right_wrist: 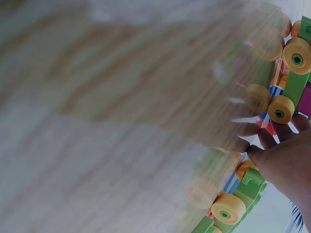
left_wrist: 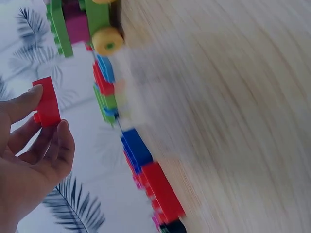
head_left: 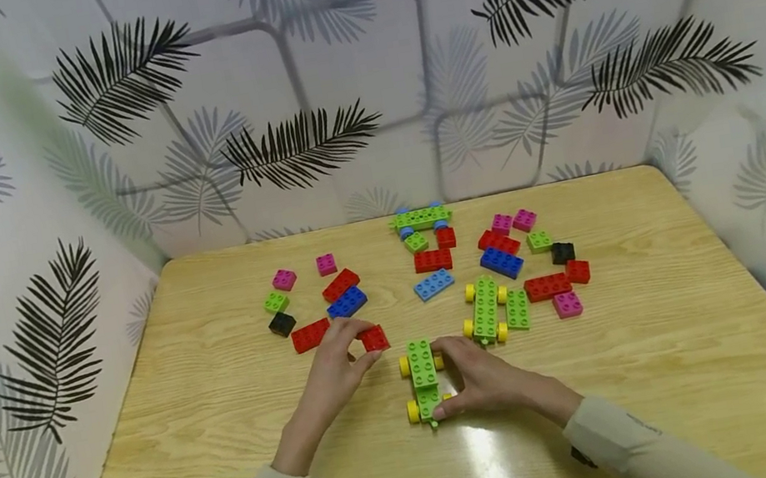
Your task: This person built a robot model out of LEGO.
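My left hand (head_left: 332,370) pinches a small red toy brick (head_left: 373,339) between thumb and fingers, raised above the table in the left wrist view. To its right stands a green toy car (head_left: 423,366) with yellow wheels. A green brick tops the car, and a magenta brick (left_wrist: 77,24) shows beneath it in the left wrist view. My right hand (head_left: 486,378) holds this car from its right side, thumb at the near end and fingers toward the far end, partly hiding the right wheels. Just beyond that hand is a second green car base (head_left: 486,310) with yellow wheels.
A green brick (head_left: 516,310) lies beside the second base. Red, blue, black, green and magenta bricks sit in loose groups left and right, among them a red brick (head_left: 546,287) and a blue brick (head_left: 347,302). A blue-wheeled green base (head_left: 421,219) stands near the back wall.
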`<action>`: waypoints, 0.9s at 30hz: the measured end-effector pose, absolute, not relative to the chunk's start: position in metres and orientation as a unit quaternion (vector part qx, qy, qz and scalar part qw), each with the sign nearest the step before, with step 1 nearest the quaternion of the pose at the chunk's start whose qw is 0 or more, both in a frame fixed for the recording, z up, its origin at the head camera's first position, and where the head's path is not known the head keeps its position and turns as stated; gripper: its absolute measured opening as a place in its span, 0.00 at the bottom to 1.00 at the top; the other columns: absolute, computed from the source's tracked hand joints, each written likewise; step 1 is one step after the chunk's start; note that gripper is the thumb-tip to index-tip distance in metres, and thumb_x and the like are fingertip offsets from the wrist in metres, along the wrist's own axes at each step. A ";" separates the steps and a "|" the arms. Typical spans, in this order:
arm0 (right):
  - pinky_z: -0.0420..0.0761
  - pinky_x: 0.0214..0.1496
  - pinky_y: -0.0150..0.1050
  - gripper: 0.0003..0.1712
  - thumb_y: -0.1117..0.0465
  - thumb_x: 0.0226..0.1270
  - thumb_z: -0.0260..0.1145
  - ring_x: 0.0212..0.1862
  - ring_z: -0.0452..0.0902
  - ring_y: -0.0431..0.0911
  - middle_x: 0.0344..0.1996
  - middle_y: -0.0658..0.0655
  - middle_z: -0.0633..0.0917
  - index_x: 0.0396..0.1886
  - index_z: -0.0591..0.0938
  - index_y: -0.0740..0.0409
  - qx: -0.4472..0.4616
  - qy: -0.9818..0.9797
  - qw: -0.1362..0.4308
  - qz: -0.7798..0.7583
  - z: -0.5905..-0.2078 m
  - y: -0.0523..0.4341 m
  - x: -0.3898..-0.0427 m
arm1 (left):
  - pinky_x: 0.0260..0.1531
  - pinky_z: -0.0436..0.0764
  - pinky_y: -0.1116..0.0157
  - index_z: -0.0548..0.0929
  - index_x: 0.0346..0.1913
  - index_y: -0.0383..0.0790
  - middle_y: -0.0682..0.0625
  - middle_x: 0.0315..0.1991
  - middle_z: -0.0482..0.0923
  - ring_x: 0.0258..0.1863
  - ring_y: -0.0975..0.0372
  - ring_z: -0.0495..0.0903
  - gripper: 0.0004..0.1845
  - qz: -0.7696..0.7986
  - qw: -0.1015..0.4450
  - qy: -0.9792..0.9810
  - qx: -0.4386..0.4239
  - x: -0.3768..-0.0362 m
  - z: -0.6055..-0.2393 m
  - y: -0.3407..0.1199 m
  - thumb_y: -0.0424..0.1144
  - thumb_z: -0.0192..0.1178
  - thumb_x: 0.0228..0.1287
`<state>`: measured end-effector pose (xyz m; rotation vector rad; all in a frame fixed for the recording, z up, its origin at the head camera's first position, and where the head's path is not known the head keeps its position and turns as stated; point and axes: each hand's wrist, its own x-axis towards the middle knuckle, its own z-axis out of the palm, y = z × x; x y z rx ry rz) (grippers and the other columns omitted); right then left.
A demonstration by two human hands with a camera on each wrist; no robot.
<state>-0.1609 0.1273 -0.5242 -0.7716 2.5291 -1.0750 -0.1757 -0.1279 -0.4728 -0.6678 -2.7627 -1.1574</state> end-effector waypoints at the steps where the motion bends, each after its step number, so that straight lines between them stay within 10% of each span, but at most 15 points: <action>1: 0.61 0.68 0.53 0.54 0.36 0.47 0.75 0.69 0.59 0.56 0.65 0.62 0.67 0.67 0.64 0.59 -0.267 0.877 0.143 -0.372 -0.524 0.127 -0.161 | 0.34 0.77 0.66 0.79 0.53 0.37 0.47 0.50 0.74 0.44 0.55 0.75 0.17 -0.380 0.031 -0.898 -0.222 -0.175 -0.472 -0.124 0.33 0.66 0.61; 27: 0.64 0.67 0.53 0.51 0.36 0.47 0.75 0.67 0.61 0.54 0.63 0.60 0.69 0.65 0.66 0.56 -0.268 0.877 0.135 -0.375 -0.522 0.125 -0.160 | 0.42 0.79 0.58 0.80 0.53 0.38 0.49 0.48 0.74 0.49 0.56 0.76 0.16 -0.382 -0.044 -0.877 -0.290 -0.176 -0.478 -0.091 0.35 0.65 0.63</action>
